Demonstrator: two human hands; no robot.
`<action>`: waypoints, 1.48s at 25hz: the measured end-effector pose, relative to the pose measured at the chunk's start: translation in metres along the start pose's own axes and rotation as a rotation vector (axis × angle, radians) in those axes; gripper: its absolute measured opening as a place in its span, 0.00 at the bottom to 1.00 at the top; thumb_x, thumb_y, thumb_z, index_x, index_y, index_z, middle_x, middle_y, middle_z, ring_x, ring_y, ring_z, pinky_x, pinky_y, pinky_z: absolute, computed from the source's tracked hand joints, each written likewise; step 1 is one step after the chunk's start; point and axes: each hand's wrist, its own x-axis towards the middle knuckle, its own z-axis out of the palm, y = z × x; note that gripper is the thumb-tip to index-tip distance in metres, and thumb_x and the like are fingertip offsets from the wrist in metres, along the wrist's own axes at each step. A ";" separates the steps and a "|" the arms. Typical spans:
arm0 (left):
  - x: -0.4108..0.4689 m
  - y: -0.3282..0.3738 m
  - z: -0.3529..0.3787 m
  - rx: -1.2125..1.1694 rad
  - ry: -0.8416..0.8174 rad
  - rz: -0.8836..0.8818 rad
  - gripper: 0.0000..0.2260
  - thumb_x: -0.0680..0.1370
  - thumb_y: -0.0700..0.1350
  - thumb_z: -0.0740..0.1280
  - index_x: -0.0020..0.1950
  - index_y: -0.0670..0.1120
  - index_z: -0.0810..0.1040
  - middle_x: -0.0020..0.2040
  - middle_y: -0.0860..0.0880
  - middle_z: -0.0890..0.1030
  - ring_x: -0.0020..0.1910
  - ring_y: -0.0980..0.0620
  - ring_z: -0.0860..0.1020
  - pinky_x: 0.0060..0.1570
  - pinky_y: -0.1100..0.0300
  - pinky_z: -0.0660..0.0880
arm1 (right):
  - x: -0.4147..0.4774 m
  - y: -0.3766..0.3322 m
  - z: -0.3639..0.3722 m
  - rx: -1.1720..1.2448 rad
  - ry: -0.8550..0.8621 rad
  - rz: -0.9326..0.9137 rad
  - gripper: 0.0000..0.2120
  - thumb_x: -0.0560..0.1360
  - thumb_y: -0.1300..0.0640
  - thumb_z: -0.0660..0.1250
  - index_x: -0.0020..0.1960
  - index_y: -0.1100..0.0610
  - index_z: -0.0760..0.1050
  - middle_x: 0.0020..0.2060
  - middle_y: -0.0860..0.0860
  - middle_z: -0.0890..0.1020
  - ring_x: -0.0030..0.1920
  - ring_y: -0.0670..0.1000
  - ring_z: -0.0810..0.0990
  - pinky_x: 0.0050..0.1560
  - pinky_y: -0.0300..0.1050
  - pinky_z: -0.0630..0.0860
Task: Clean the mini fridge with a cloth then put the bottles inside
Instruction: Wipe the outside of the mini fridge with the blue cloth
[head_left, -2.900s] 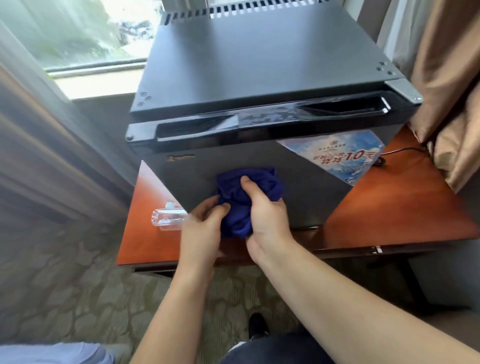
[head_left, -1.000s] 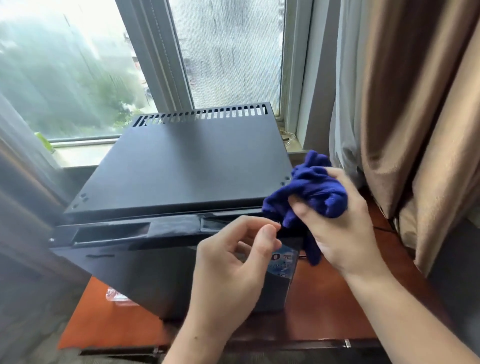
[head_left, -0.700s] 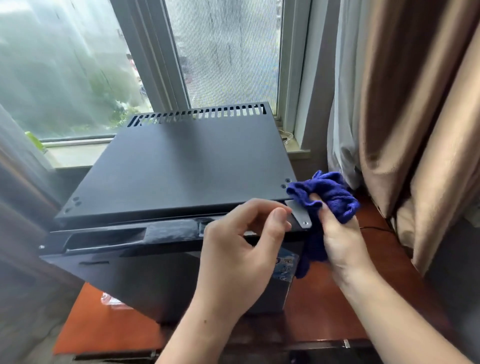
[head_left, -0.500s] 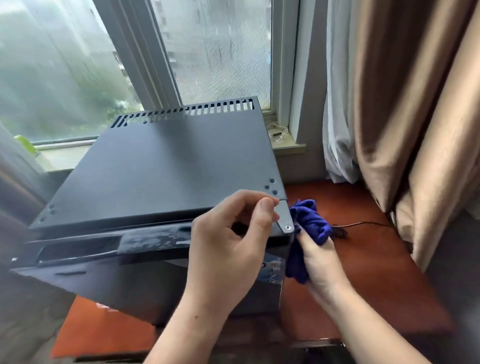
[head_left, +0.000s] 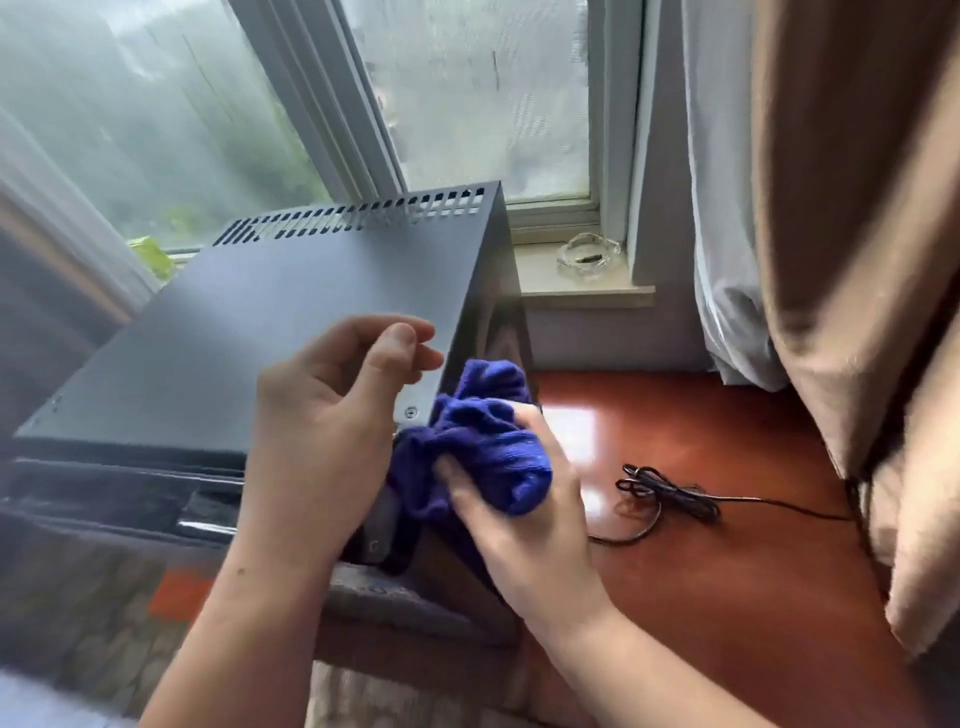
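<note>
Head view. Filling left and centre of frame: black mini fridge (head_left: 249, 343), vented top edge toward the window (head_left: 467, 93), standing on a red-brown wooden table (head_left: 727, 597). At centre, against the fridge's right side just below the top front corner: bunched blue cloth (head_left: 483, 447), clamped in the curled fingers of the right hand (head_left: 524, 525). Over that corner: left hand (head_left: 327, 415), fingers loosely curled, holding nothing. Right of centre on the table: coiled black power cord (head_left: 670, 493).

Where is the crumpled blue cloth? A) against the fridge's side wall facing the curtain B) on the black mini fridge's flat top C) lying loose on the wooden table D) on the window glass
A: the right hand grips the crumpled blue cloth against the side wall of the black mini fridge, below its top corner.
</note>
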 end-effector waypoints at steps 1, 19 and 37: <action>0.005 0.001 0.006 0.021 0.011 -0.038 0.09 0.82 0.45 0.66 0.48 0.52 0.85 0.41 0.53 0.87 0.42 0.56 0.84 0.49 0.63 0.79 | 0.005 0.001 -0.002 -0.027 -0.024 -0.035 0.16 0.73 0.52 0.77 0.59 0.51 0.78 0.53 0.48 0.85 0.57 0.52 0.84 0.62 0.49 0.78; 0.015 -0.003 0.022 0.156 0.003 -0.179 0.11 0.85 0.45 0.63 0.51 0.50 0.85 0.45 0.48 0.88 0.46 0.53 0.83 0.52 0.60 0.77 | -0.010 0.032 -0.026 -0.094 -0.227 -0.074 0.15 0.70 0.56 0.79 0.55 0.56 0.81 0.53 0.52 0.80 0.56 0.45 0.79 0.63 0.35 0.71; 0.015 0.002 0.027 0.220 -0.054 -0.197 0.10 0.83 0.50 0.64 0.56 0.51 0.85 0.47 0.51 0.87 0.48 0.57 0.83 0.54 0.67 0.77 | 0.123 0.053 -0.013 -0.043 -0.002 0.098 0.23 0.73 0.41 0.73 0.65 0.49 0.76 0.58 0.44 0.82 0.61 0.39 0.79 0.68 0.38 0.72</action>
